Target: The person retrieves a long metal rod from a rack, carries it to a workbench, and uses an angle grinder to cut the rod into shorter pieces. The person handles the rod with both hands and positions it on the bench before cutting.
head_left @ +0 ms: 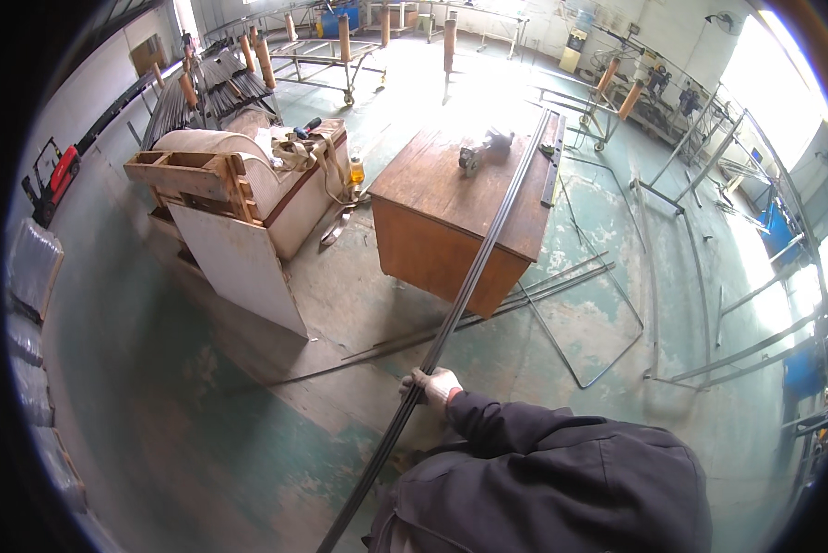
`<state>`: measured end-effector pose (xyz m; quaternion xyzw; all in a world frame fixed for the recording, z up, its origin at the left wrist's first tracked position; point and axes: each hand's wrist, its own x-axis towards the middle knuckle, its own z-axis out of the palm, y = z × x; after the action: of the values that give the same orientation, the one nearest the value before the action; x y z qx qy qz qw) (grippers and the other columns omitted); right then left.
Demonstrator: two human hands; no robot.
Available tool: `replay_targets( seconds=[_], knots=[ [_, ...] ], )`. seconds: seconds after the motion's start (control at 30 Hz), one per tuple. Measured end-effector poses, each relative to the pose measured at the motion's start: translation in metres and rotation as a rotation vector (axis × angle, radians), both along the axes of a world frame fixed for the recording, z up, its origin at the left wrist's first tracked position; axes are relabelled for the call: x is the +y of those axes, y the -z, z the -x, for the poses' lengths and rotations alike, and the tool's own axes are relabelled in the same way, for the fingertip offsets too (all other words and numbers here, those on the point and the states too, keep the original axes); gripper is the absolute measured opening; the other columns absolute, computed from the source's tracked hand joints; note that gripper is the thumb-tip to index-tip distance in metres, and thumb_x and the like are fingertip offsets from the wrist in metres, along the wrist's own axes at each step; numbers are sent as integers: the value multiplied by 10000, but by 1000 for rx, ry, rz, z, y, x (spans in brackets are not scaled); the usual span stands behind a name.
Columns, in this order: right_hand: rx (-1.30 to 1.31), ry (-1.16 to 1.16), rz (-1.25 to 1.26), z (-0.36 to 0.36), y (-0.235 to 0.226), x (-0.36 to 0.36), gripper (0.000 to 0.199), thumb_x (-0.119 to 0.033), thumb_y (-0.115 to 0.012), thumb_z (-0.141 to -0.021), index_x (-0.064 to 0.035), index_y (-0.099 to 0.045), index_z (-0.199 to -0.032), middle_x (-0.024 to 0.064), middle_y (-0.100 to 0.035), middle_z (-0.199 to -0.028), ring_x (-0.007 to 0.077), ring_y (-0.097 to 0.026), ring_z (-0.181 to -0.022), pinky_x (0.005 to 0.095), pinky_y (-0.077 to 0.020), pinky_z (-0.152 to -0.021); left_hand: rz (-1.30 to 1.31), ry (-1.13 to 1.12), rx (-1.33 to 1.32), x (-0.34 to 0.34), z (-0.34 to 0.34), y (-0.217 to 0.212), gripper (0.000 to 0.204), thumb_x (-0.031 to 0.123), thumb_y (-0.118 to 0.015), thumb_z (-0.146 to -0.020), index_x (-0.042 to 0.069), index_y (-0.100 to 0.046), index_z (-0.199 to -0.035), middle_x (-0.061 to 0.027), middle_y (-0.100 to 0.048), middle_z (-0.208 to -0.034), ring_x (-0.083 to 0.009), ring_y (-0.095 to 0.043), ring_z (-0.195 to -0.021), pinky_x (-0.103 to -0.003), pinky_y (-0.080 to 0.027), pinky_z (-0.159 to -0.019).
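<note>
Gloved right hand (pixel 431 384), its fingers clamped around long dark bars (pixel 475 269), bars slanting over the right of a brown tabletop (pixel 419 175), dark tool (pixel 474 160) beside them, left fingers out of view

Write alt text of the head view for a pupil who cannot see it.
A gloved right hand grips long, dark metal bars extending across a boxy wooden table; more bars lie on the worn green workshop floor.

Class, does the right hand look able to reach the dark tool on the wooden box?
Probably not: the right hand grips metal bars, and the dark tool lies toward the far side of the wooden box.
</note>
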<state>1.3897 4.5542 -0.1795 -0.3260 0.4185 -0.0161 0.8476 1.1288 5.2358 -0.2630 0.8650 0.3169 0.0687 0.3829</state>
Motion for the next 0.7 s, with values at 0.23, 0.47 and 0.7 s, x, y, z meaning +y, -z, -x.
replay_targets(
  seconds=[0.23,0.47,0.7],
  knots=[
    [-94,29,-69,-25,14,-38,193,-126,-660,-1154,39,-560,-1174,169,-732,-1009,364,-778,-864,540,-672,-784,671,-347,-197,-8,-19,-11,169,128,-778,-956,64,-794,-1111,-110,-804,-1039,-259,-756,-985,-424,-584,-934],
    [-125,105,-79,-39,25,-81,201,-150,-619,-1178,41,-561,-1147,196,-724,-1010,359,-754,-863,508,-653,-759,-118,-34,36,-12,-11,-13,241,153,-780,-971,47,-799,-1186,-118,-818,-1065,-275,-762,-993,-445,-576,-919],
    [-141,117,96,-48,37,-113,293,-237,-602,-1187,44,-549,-1255,216,-719,-1112,390,-762,-891,516,-689,-791,324,-305,-3,-38,12,-16,283,123,-728,-1030,32,-759,-1296,-128,-792,-1218,-238,-702,-1127,-411,-515,-1032]
  ],
)
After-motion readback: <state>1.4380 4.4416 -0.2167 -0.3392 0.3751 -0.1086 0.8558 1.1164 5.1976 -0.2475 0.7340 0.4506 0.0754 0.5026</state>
